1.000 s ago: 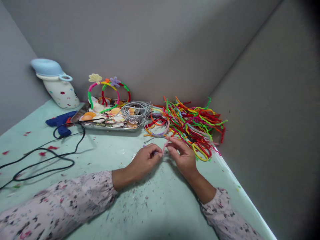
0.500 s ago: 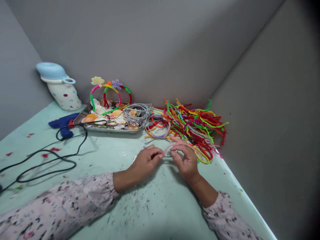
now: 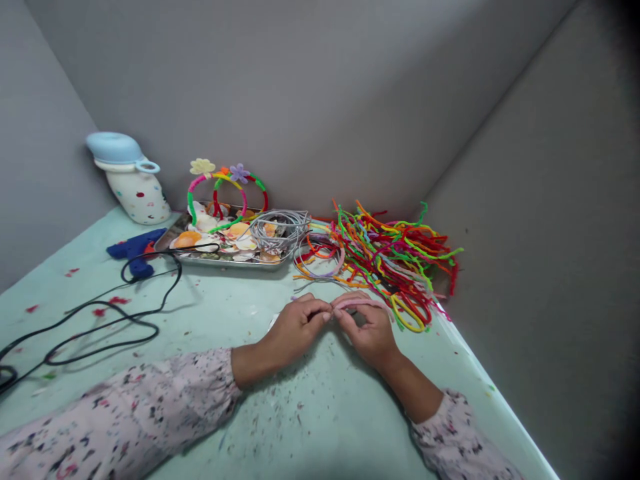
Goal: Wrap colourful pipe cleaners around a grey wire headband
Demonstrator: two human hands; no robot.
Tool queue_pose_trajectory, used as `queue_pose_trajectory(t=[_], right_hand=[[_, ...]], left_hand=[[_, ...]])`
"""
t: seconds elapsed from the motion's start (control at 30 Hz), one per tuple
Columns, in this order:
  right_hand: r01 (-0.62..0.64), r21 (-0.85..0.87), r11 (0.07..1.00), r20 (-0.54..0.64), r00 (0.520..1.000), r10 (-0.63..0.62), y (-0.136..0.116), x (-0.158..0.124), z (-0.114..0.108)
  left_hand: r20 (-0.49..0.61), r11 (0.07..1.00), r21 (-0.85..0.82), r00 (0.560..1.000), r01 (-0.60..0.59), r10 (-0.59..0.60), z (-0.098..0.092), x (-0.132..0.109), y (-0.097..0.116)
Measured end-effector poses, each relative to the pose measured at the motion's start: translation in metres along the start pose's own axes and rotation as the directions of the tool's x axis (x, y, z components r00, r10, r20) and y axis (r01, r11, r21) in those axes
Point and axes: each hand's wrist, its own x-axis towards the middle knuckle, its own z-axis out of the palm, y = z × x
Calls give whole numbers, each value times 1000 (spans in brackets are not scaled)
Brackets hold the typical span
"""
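Observation:
Between my two hands, low over the table, is a pink pipe cleaner (image 3: 361, 303). My left hand (image 3: 296, 328) pinches its end with thumb and forefinger. Fingertip to fingertip with it, my right hand (image 3: 369, 333) is closed on the same pipe cleaner, whose free length runs back over the fingers to the right. What lies right between the fingertips is too small to make out. Just beyond my hands, a thin ring (image 3: 320, 275) of wire and pipe cleaner rests at the edge of a heap of coloured pipe cleaners (image 3: 400, 247).
A metal tray (image 3: 235, 265) holds shells, a coil of grey wire (image 3: 280, 230) and two upright flower-topped hoops (image 3: 245, 200). Left of it lie a blue glue gun (image 3: 135, 245) with a looping black cord (image 3: 100, 317) and a white bottle (image 3: 140, 193). Walls border the table.
My right hand's thumb and forefinger have moved left to meet my left fingertips. The pink pipe cleaner's raised arc has flattened across the right fingers. The view has shifted slightly.

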Motion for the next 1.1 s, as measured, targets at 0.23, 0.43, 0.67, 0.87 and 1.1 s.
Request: queue_pose_trajectory(t=[0.23,0.43,0.67,0.87,1.1], right_hand=[[-52,62,997,-4,999,52,-1,-1,0],[-64,99,993,5,998,63,-1,0,-1],[-39,102,994,25,999,37,-1,-2,-2],[43,64,997,55,997,-47,-2,-1,-5],[139,-27,990,120,984,-135,0,-4,-6]], left_hand=[[-5,999,-39,1000,22,-22,0,2,3],[-10,998,-57,999,30,-30,0,2,3],[-22,998,-48,999,28,-29,0,3,0],[-50,997,-63,998,41,-45,1,2,-4],[-68,992,-102,995,71,-79,1,2,-3]])
